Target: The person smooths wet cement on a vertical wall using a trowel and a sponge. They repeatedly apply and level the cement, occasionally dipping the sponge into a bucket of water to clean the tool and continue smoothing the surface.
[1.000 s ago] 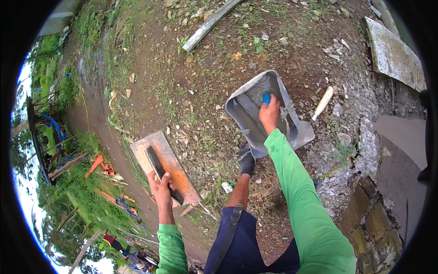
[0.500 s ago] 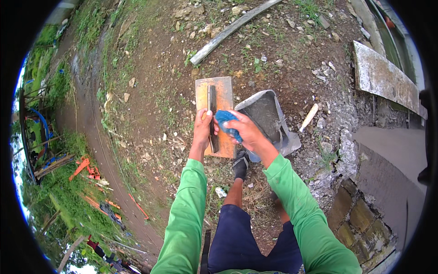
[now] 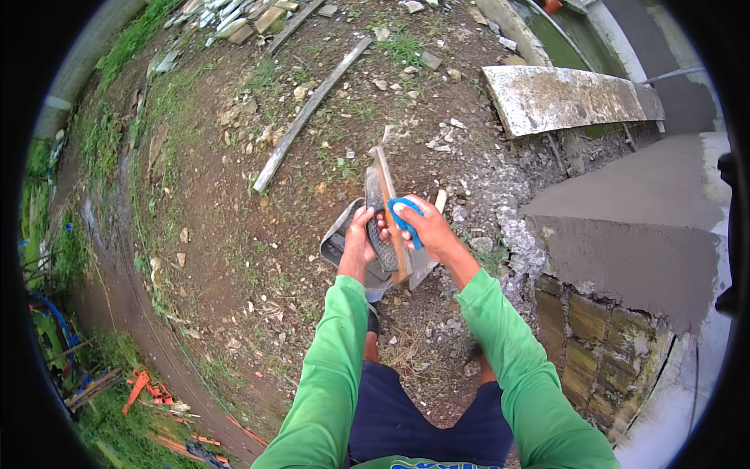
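Gripping the dark handle [image 3: 383, 254] with closed fingers, the left hand [image 3: 357, 244] leaves, I judge, the flat face of the float [image 3: 387, 187] free for the blue sponge [image 3: 405, 222]; the right hand [image 3: 430, 232] is clamped on this sponge, close at that face; the float is tilted nearly edge-on above the grey bucket [image 3: 334, 234], perhaps so that drops can fall inside.
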A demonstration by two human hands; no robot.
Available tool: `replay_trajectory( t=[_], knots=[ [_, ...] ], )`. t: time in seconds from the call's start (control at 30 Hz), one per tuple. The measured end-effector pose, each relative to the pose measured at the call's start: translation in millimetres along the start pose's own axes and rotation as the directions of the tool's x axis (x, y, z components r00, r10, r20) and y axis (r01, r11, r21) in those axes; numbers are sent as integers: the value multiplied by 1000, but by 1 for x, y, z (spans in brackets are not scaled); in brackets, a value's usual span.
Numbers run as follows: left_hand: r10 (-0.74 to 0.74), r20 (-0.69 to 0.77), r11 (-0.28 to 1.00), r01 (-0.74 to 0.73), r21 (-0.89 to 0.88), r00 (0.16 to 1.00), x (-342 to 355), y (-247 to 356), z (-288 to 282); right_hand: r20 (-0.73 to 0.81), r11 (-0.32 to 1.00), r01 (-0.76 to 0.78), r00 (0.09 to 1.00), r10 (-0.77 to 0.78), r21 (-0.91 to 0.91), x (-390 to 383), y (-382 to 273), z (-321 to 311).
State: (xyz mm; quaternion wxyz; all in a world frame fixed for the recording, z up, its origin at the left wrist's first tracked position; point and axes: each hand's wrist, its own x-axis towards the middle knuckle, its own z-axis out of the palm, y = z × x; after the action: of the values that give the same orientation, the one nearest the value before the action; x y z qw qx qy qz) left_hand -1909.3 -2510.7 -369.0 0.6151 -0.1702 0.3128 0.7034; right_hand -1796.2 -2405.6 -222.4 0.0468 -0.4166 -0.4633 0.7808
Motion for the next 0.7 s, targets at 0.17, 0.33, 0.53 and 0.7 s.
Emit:
replay_trajectory(
  t=[0.17,0.33,0.53,0.7],
  knots=[
    [-203,-89,979,204,11,975,-11,-113,39,67,898,248,968,-241,-364,-85,5,-65],
    [-305,-82,952,307,4,949,-30,-216,9,-222,859,136,935,-275,-494,-94,66,-104],
    [-280,-93,954,288,80,955,-20,-270,-10,-357,952,210,891,-280,-223,-142,70,-157],
    [-26,-179,939,86,332,983,16,-249,-36,-647,930,284,759,-70,233,-225,89,-228]
  ],
)
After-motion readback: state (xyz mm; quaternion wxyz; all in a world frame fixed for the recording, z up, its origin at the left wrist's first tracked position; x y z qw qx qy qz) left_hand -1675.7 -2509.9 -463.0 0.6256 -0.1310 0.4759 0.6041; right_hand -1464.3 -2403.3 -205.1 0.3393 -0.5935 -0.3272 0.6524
